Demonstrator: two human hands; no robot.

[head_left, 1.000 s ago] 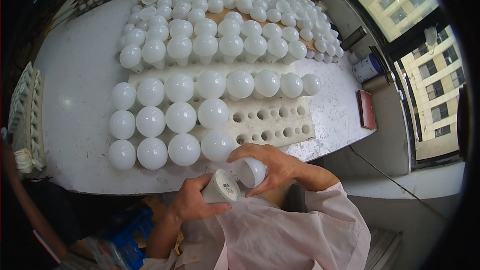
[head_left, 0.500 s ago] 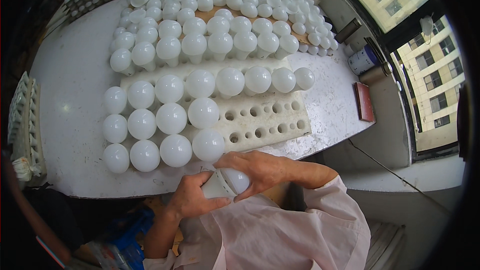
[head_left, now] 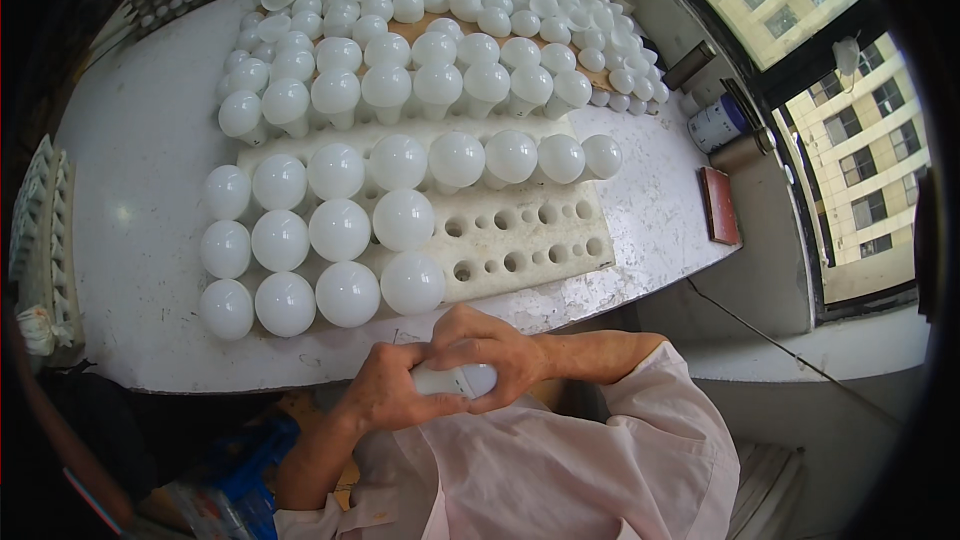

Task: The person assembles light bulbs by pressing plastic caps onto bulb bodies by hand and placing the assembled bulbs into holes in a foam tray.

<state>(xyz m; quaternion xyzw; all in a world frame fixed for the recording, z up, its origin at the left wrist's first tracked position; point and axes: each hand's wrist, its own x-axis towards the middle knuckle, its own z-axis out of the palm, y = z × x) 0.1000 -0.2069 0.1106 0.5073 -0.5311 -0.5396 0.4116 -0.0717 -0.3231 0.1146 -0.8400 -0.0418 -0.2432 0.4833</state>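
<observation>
Both hands are closed around one white light bulb (head_left: 442,381), held low in front of me by the table's near edge. My left hand (head_left: 386,386) grips its tapered body, thumb along the near side. Wrapped over the domed end is my right hand (head_left: 497,350), which hides much of the dome. Just beyond the hands lies a pale foam tray (head_left: 535,262) with rows of round holes. Finished-looking bulbs (head_left: 412,283) stand dome-up in its left part and along its far row; holes show at its near right.
Behind, another foam tray carries more upright bulbs (head_left: 387,86). Loose white domes (head_left: 465,2) are heaped at the back of the white table (head_left: 130,270). A red flat box (head_left: 718,205) and a white-and-blue can (head_left: 716,124) stand at the right, by the window.
The dome, tilted with a gap at the body's rim before, now sits in line with the body. My right hand has closed farther over it, nearer my left hand.
</observation>
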